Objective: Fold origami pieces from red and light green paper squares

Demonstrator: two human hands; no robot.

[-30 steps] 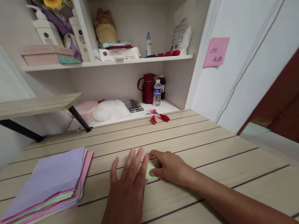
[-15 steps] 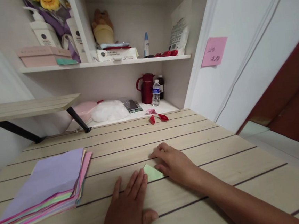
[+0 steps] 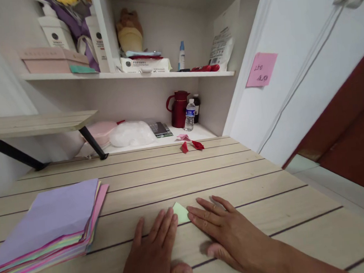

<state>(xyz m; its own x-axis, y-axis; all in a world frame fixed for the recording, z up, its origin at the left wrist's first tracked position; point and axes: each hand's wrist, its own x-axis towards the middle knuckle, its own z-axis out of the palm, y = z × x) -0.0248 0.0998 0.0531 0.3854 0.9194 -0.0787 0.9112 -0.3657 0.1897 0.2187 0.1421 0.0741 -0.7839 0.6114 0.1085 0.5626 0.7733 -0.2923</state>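
Note:
A small pale green piece of folded paper point(image 3: 180, 213) lies flat on the wooden table point(image 3: 154, 181). My left hand point(image 3: 156, 245) rests beside it with fingers stretched out, the fingertips pressing on its left edge. From the right, my right hand point(image 3: 223, 226) lies palm down with spread fingers, and its fingertips touch the paper's right corner. Part of the paper is covered by the fingers of both hands. Farther back on the table are two small red folded paper pieces point(image 3: 198, 145), and a pink folded paper point(image 3: 183, 137) sits just behind them.
On the left lies a stack of coloured paper sheets point(image 3: 54, 211), purple on top. A small raised wooden shelf point(image 3: 37, 123) on black legs stands behind it. At the back are a dark red jug point(image 3: 178, 109), a water bottle point(image 3: 190, 116) and a white plastic bag point(image 3: 132, 133).
My right hand has opened from a curled pose and flattened, its fingers now spread at the paper's right side. My left hand has stayed almost in place. The view has shifted slightly.

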